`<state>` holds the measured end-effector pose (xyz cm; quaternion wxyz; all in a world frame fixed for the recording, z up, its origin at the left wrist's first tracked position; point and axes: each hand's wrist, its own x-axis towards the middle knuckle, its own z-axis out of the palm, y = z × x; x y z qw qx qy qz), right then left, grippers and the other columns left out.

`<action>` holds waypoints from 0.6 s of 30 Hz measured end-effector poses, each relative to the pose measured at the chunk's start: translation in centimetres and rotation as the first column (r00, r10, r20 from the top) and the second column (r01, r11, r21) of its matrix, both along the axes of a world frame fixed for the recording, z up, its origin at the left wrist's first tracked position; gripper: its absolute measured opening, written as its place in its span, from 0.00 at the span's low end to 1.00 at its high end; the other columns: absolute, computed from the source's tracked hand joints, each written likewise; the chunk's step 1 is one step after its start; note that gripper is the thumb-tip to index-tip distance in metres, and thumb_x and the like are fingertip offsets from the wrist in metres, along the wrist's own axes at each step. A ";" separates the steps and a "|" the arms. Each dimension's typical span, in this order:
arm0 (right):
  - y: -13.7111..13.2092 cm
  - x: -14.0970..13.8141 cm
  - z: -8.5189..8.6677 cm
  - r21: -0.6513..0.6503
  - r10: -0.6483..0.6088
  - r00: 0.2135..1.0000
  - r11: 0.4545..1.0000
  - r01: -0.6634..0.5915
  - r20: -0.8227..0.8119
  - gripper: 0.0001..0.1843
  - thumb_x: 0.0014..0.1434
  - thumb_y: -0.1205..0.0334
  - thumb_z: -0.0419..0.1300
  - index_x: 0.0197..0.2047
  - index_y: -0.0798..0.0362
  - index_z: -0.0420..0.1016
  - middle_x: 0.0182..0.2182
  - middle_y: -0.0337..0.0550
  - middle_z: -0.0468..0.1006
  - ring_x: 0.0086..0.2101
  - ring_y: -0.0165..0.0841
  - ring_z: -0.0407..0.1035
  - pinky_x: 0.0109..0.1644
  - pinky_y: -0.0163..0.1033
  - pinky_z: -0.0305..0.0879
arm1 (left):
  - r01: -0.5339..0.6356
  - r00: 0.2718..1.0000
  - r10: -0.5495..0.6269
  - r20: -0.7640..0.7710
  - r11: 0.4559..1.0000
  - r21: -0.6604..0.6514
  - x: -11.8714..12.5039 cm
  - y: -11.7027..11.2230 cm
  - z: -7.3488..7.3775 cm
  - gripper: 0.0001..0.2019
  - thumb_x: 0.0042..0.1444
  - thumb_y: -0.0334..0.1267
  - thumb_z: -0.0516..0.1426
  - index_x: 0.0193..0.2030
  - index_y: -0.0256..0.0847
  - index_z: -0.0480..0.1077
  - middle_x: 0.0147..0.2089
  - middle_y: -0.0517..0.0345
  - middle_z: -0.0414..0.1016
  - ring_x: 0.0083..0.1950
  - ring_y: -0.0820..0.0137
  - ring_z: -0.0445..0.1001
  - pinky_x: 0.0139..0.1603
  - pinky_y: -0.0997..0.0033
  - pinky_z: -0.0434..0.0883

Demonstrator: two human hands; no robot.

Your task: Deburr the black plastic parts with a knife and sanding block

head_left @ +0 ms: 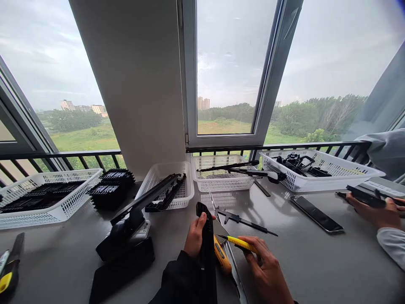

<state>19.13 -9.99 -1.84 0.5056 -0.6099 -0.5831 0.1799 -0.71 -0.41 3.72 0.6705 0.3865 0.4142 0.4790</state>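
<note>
1. Nearest the camera, at the table's (316,261) front edge: left hand (195,236) closed around a long black plastic strip (207,249), thumb over its upper end; the strip runs down toward the dark sleeve.
2. Just right of it: right hand (267,270) curled on a yellow-handled utility knife (238,242), tip pointing left toward the strip. A second yellow-orange tool (221,255) lies between the hands, touching a long metal ruler (236,270) on the tabletop.
3. Beyond the hands: a caliper (243,219) lies flat, slanted to the right.
4. Left of centre: a black lever device (133,228) on a dark base, its arm rising toward a small white basket (186,190).
5. Right of centre: a dark phone (316,213) flat on the table. At the far right edge, another person's hand (376,211) grips a black part (363,196).
6. Back row, by the window: four white baskets; the left one (47,211) holds black parts, with a stack of black pieces (110,188) beside it; the middle one (221,179) carries black rods across its rim; the right one (348,173) holds tangled black parts.
</note>
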 end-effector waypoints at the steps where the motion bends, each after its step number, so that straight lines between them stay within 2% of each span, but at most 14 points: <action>1: 0.0 0.0 0.1 -0.006 0.004 1.000 1.000 -0.004 -0.001 0.18 0.67 0.54 0.58 0.52 0.47 0.86 0.51 0.50 0.84 0.51 0.46 0.78 0.54 0.48 0.78 | -0.006 1.000 0.006 0.002 1.000 0.003 0.0 0.0 -0.1 0.44 0.38 0.79 0.66 0.41 0.34 0.82 0.18 0.66 0.61 0.20 0.73 0.60 0.22 0.71 0.55; 6: -0.1 -0.4 0.8 -0.009 0.113 0.994 0.994 -0.113 -0.008 0.16 0.67 0.54 0.58 0.49 0.46 0.86 0.47 0.48 0.85 0.48 0.45 0.78 0.53 0.47 0.78 | -0.104 0.995 0.104 -0.001 0.995 0.005 -0.6 0.8 -1.0 0.39 0.39 0.75 0.68 0.36 0.35 0.82 0.20 0.66 0.62 0.23 0.74 0.60 0.24 0.72 0.56; 9: -0.1 -0.7 1.3 0.011 0.157 0.988 0.988 -0.157 -0.014 0.15 0.68 0.54 0.59 0.47 0.46 0.86 0.45 0.48 0.85 0.47 0.45 0.79 0.51 0.45 0.78 | -0.152 0.988 0.152 0.004 0.988 -0.016 -1.1 1.3 -1.3 0.40 0.40 0.75 0.68 0.39 0.35 0.82 0.21 0.66 0.62 0.23 0.73 0.61 0.25 0.72 0.57; 12: -0.2 -1.1 1.8 0.015 0.222 0.975 0.975 -0.222 -0.028 0.14 0.68 0.58 0.58 0.46 0.47 0.86 0.44 0.48 0.85 0.46 0.44 0.79 0.51 0.44 0.78 | -0.204 0.979 0.205 0.013 0.978 -0.037 -1.8 1.6 -1.0 0.40 0.42 0.75 0.67 0.41 0.35 0.82 0.22 0.65 0.65 0.23 0.74 0.61 0.24 0.72 0.58; 16: -0.5 -1.4 2.4 0.006 0.311 0.948 0.950 -0.311 -0.069 0.13 0.68 0.61 0.58 0.44 0.48 0.86 0.44 0.50 0.84 0.46 0.44 0.79 0.51 0.44 0.77 | -0.245 0.970 0.245 -0.001 0.968 -0.058 -2.8 1.7 -0.3 0.35 0.45 0.72 0.68 0.40 0.37 0.82 0.19 0.68 0.60 0.19 0.76 0.55 0.21 0.71 0.53; 18: -0.6 -1.5 2.6 0.009 0.354 0.932 0.935 -0.355 -0.083 0.13 0.69 0.61 0.58 0.44 0.49 0.86 0.43 0.50 0.84 0.45 0.44 0.78 0.51 0.44 0.77 | -0.251 0.968 0.251 -0.010 0.966 -0.061 -3.2 1.8 -0.2 0.35 0.44 0.72 0.69 0.40 0.37 0.83 0.18 0.68 0.60 0.19 0.75 0.57 0.21 0.71 0.54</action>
